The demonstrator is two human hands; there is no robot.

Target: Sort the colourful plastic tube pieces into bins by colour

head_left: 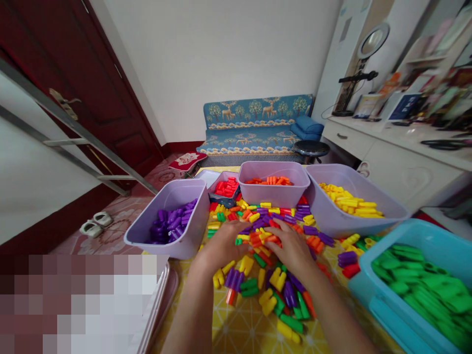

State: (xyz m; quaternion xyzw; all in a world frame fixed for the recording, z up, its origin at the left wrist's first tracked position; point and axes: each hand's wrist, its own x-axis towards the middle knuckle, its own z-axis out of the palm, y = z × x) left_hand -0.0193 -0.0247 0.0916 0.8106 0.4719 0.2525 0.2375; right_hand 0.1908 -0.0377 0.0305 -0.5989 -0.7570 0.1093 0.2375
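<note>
Colourful plastic pieces, short paired tubes in yellow, purple, green, orange and red, lie in a loose heap on the yellow patterned tablecloth (236, 329). My left hand (224, 241) reaches in at the heap's left side, its thumb and fingers apart. From the right, my right hand (293, 246) rests over the pieces with its fingers spread. Between the two hands lie orange pieces (255, 239) and yellow ones, touched by the right fingertips. Closer to me are yellow pieces (268, 301), green pieces (250, 287) and purple pieces (289, 293).
Around the heap stand a lilac bin of purple pieces (165, 249), a small box of red (223, 200), a lilac bin of orange (273, 197), a lilac bin of yellow (339, 227) and a teal bin of green (391, 317). A metal ladder (92, 135) leans at left.
</note>
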